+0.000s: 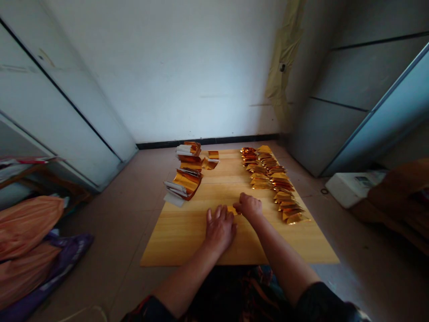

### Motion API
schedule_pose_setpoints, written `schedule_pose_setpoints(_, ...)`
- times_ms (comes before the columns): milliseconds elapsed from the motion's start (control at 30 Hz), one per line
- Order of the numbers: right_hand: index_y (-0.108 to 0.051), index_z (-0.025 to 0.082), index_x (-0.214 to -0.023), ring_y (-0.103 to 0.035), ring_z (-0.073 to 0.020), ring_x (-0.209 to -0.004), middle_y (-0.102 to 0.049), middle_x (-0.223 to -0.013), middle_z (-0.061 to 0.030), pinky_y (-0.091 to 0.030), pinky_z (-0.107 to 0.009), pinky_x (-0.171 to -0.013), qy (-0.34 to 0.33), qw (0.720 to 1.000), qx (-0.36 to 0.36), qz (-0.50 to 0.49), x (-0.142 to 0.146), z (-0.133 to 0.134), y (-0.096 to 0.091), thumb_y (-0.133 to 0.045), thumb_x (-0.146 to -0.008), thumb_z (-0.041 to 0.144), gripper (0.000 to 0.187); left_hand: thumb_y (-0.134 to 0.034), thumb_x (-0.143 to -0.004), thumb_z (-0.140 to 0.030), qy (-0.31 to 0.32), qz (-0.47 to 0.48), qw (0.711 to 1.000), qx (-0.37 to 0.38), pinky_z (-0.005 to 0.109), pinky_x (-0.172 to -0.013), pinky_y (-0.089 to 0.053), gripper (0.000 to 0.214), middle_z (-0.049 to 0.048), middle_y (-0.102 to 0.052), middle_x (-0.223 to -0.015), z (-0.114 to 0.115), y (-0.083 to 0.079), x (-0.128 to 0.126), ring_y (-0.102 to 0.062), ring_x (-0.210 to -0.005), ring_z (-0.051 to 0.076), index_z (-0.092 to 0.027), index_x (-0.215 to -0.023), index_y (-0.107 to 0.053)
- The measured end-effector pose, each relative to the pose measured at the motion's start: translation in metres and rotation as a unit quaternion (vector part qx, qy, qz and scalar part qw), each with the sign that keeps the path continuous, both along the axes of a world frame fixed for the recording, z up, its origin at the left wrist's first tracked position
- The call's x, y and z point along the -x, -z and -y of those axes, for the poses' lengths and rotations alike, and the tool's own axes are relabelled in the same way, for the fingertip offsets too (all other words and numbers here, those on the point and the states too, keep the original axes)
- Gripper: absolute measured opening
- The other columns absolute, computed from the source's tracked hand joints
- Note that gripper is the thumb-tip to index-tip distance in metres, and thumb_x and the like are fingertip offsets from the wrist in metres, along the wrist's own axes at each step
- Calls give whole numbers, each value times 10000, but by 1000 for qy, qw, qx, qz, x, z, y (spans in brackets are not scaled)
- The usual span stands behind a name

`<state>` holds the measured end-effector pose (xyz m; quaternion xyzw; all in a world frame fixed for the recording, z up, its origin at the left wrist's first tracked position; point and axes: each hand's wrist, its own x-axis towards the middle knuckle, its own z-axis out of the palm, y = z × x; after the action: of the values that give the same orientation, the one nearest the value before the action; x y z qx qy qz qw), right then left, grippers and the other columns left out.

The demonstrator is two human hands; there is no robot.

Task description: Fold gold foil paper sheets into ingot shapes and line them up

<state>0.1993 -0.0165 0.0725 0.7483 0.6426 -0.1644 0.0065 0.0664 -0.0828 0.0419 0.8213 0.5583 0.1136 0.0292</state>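
Observation:
Between my hands a small folded piece of gold foil paper point(232, 210) lies on the wooden board point(187, 241). My left hand point(219, 227) rests palm down on the board with its fingers stretched out, the fingertips at the left side of the foil paper. Curled fingers of my right hand point(249, 206) press on the right end of the same piece. Loose sheets of gold foil paper point(187, 180) with pale backs lie stacked at the far left. Rows of folded gold foil pieces point(268, 172) overlap along the right side.
A white wall point(187, 71) stands behind the board. Cabinets flank it left and right. Orange cloth point(30, 228) and a purple bag point(56, 268) are on the left. A white box point(348, 188) sits on the floor at right.

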Motion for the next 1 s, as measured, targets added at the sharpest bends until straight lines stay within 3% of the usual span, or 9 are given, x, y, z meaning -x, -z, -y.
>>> schedule_pose_setpoints(267,-612,224,-949,-621,-180,-892,-683,-962,-59,-382,-251,-682,-1,999,-13,-35,-16,-6,14,-509,-773,264,208,-537,-831,-309,0,2,1000,-2,601,-1041,-213,290,109,-487,-1337,1,-1,0,-365,-1270,292,-230,-1109,-551)
schedule_pose_setpoints(533,-622,227,-948,-610,-165,-848,-669,-914,-46,-368,-235,-662,-31,998,-32,-37,-23,-1,15,-477,-805,194,206,-575,-809,-306,2,24,1000,-15,581,-1025,-224,272,97,-513,-1308,-2,-1,2,-379,-1246,293,-235,-1072,-576)
schedule_pose_setpoints(733,-638,213,-984,-587,-138,-861,-593,-1013,-57,-373,-210,-698,-103,990,-86,-53,-34,8,17,-497,-832,199,208,-528,-850,-287,-9,60,998,-4,405,-857,-375,147,71,-633,-1052,-19,1,1,-516,-1000,225,-211,-832,-652)
schedule_pose_setpoints(1000,-625,208,-910,-503,-165,-972,-565,-1025,-44,-345,-239,-764,-165,978,-102,-82,-38,20,22,-529,-793,196,152,-603,-766,-157,-17,92,995,16,287,-769,-407,50,38,-604,-837,-37,4,-3,-515,-875,181,-184,-724,-611)
